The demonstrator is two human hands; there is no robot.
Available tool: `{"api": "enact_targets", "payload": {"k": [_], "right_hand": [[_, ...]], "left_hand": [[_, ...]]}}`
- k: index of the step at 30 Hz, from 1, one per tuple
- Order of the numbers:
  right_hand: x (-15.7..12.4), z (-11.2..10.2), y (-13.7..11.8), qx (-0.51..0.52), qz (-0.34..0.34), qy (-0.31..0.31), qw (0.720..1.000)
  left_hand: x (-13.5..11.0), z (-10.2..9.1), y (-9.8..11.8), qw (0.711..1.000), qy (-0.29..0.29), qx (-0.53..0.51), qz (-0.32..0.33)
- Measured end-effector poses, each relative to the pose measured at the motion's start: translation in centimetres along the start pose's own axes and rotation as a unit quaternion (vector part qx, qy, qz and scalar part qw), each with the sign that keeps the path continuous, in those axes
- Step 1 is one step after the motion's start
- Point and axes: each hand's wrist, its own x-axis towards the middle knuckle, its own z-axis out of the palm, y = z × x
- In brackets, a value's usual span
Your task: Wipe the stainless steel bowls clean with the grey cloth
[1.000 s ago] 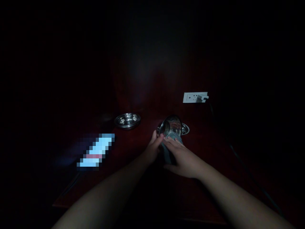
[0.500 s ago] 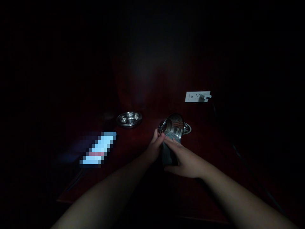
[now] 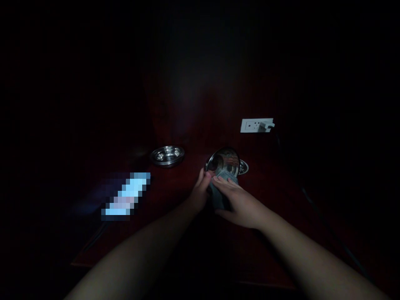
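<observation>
A shiny metal bowl (image 3: 225, 160) is tilted with its open side toward me, above the dark red table (image 3: 187, 177). My left hand (image 3: 200, 192) grips its left edge, thumb on the rim and the other fingers hidden behind. With my right hand (image 3: 242, 204) I press a grey-green cloth (image 3: 218, 196) against the bowl's lower inside; the fingers lie over the cloth and the thumb stands apart below. Part of the cloth hangs beneath the rim. Behind the bowl, a smaller-looking metal dish (image 3: 244, 167) is partly hidden.
Metal dishes (image 3: 168, 156), seemingly stacked, stand on the table at the back left. Nearer on the left lies a lit, blurred-out screen (image 3: 126, 196). A white wall socket (image 3: 256, 125) with a plug is at the back right. A cable (image 3: 325, 221) runs along the right side; surroundings are very dark.
The bowl has turned slightly, so more of its inside faces me. My right hand and the cloth have shifted a little with it. The whole view has moved slightly.
</observation>
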Motion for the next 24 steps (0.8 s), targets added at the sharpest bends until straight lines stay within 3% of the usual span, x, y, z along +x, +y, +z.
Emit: {"api": "enact_targets", "payload": {"k": [11,24], "right_hand": [[0.0,0.4,0.4,-0.014,0.008,0.020,1.000],[0.0,-0.2,-0.3,0.042,-0.037,0.021,0.998]], "left_hand": [[0.2,0.0,0.3,0.999,0.032,0.027,-0.005],[0.1,0.1,0.6,0.999,-0.007,0.016,-0.033]]}}
